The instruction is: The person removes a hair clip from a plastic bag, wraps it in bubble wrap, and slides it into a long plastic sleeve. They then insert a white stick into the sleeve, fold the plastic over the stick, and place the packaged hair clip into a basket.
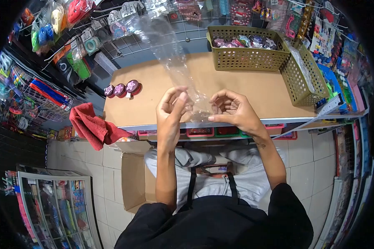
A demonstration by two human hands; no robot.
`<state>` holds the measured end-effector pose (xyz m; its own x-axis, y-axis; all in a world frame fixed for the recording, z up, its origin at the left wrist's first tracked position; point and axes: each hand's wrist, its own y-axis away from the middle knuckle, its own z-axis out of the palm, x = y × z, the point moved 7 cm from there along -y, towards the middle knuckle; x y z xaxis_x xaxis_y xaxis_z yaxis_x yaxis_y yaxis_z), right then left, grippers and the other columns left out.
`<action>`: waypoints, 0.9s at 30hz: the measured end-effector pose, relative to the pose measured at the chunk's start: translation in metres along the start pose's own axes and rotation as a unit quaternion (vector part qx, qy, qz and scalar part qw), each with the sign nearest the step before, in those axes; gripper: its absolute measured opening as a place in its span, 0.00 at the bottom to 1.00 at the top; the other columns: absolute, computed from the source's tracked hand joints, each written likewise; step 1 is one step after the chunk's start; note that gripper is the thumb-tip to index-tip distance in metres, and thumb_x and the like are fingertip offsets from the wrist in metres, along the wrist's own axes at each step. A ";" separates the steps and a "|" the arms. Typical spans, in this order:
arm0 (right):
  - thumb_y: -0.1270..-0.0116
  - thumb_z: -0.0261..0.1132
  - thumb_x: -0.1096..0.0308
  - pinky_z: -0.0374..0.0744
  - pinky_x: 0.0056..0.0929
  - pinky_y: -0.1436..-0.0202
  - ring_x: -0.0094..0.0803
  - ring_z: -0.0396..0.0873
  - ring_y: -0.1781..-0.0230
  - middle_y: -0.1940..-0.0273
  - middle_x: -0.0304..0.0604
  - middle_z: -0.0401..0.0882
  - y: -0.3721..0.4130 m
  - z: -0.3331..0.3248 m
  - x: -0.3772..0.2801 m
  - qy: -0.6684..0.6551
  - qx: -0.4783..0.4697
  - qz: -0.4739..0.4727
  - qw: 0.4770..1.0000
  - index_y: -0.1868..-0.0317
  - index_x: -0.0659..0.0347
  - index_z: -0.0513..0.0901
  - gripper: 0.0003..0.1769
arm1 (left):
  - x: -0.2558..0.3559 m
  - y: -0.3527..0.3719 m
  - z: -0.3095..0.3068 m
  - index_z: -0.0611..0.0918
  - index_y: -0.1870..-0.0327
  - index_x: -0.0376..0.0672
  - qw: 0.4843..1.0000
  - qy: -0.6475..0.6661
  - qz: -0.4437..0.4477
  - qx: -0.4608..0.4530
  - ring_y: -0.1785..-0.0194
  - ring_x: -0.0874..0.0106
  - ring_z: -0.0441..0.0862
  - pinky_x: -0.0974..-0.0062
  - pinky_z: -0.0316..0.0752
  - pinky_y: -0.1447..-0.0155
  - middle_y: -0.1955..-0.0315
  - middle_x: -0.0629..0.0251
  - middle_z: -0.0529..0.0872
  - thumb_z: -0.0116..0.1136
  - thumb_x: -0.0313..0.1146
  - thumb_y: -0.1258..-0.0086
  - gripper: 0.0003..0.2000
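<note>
A long clear plastic bag [170, 54] stretches from between my hands up over the back of the table. My right hand [237, 108] pinches its near edge between thumb and curled fingers. On the other side, my left hand [173, 107] has its thumb and fingers closed on the plastic; the exact grip is hard to see through the glare. Three round dark purple items with pink flower tops [119, 89] stand in a row on the table to the left of my left hand.
The brown tabletop [149, 74] carries an olive basket [249, 60] of small wrapped items and another olive basket [303, 76] with clear plastic inside. A red cloth [93, 124] hangs at the left corner. A cardboard box [133, 182] sits on the floor. Hanging goods line the wall grid.
</note>
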<state>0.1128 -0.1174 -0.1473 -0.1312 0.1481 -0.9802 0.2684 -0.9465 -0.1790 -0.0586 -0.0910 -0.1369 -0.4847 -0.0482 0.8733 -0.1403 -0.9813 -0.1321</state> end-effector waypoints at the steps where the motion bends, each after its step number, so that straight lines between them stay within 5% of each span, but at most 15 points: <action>1: 0.45 0.76 0.77 0.76 0.16 0.53 0.16 0.76 0.61 0.62 0.33 0.78 0.001 0.001 0.002 -0.007 0.001 0.006 1.000 0.50 0.64 0.78 0.22 | -0.001 -0.003 0.000 0.77 0.55 0.40 0.999 -0.044 0.001 -0.001 0.56 0.79 0.80 0.76 0.80 0.52 0.58 0.67 0.81 0.59 0.28 0.28 0.06; 11: 0.43 0.77 0.65 0.77 0.19 0.51 0.19 0.77 0.59 0.60 0.34 0.79 -0.001 -0.013 -0.002 -0.039 0.088 -0.002 0.995 0.50 0.64 0.79 0.24 | -0.019 -0.004 0.008 0.75 0.58 0.38 0.995 -0.050 0.066 -0.052 0.64 0.82 0.78 0.86 0.73 0.62 0.62 0.68 0.79 0.62 0.22 0.32 0.08; 15: 0.40 0.75 0.68 0.79 0.22 0.50 0.23 0.82 0.59 0.60 0.41 0.84 -0.008 -0.007 0.006 -0.078 0.080 0.028 0.993 0.53 0.68 0.81 0.18 | -0.034 0.005 0.013 0.74 0.59 0.39 0.996 -0.032 0.035 -0.074 0.64 0.82 0.78 0.86 0.73 0.64 0.62 0.67 0.77 0.60 0.20 0.31 0.07; 18: 0.38 0.72 0.75 0.78 0.19 0.53 0.22 0.82 0.60 0.61 0.38 0.84 -0.006 -0.017 0.007 -0.119 0.104 -0.012 0.987 0.53 0.65 0.81 0.14 | -0.037 0.005 0.002 0.73 0.59 0.40 0.995 -0.026 0.035 -0.087 0.64 0.82 0.76 0.84 0.72 0.61 0.61 0.67 0.75 0.59 0.21 0.30 0.06; 20: 0.39 0.72 0.76 0.78 0.18 0.57 0.19 0.80 0.63 0.67 0.35 0.81 -0.005 -0.013 0.012 -0.095 0.102 0.003 0.990 0.61 0.63 0.80 0.09 | -0.037 0.007 -0.001 0.74 0.58 0.40 0.994 -0.008 0.019 -0.112 0.64 0.82 0.75 0.83 0.72 0.60 0.61 0.67 0.74 0.58 0.23 0.29 0.06; 23: 0.39 0.73 0.75 0.76 0.18 0.63 0.14 0.75 0.67 0.70 0.32 0.77 -0.002 -0.003 0.024 -0.059 0.083 0.006 0.995 0.69 0.59 0.75 0.11 | -0.027 0.008 0.014 0.75 0.60 0.40 0.997 -0.073 -0.008 -0.028 0.65 0.85 0.73 0.85 0.69 0.62 0.65 0.71 0.77 0.58 0.29 0.26 0.05; 27: 0.39 0.74 0.72 0.77 0.15 0.64 0.16 0.77 0.69 0.65 0.35 0.80 -0.002 -0.011 0.020 -0.110 0.094 -0.005 0.989 0.63 0.64 0.79 0.11 | -0.026 0.002 0.006 0.76 0.61 0.40 0.984 -0.164 0.065 0.004 0.69 0.87 0.72 0.87 0.67 0.65 0.71 0.74 0.79 0.58 0.32 0.25 0.07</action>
<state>0.1197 -0.1093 -0.1673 -0.3435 0.1123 -0.9324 0.0863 -0.9849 -0.1503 -0.0414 -0.0929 -0.1572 -0.1935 -0.2305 0.9536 -0.0872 -0.9641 -0.2507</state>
